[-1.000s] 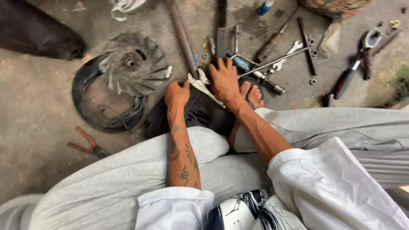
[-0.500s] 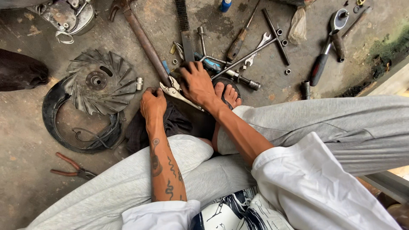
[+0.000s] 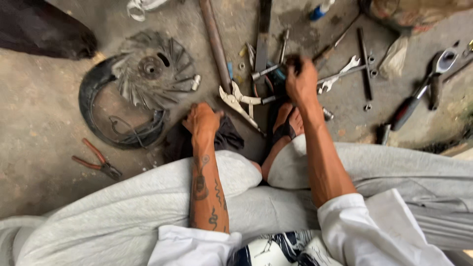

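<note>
Dark cloth [image 3: 224,138] lies on the concrete floor [image 3: 44,108] beside the knee, pressed under the closed left hand [image 3: 202,120]. Farther out, the right hand [image 3: 301,79] closes on a small dark tool [image 3: 294,61] (blurred) among the spanners [image 3: 340,74]. Risk: crowded loose tools may snag the fingers.

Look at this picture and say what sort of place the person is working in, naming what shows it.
Probably a repair workshop floor. Wrenches and other hand tools, such as a combination wrench and red-handled pliers, lie scattered on stained concrete, beside a finned metal fan wheel. The right hand reaches among the tools.
</note>
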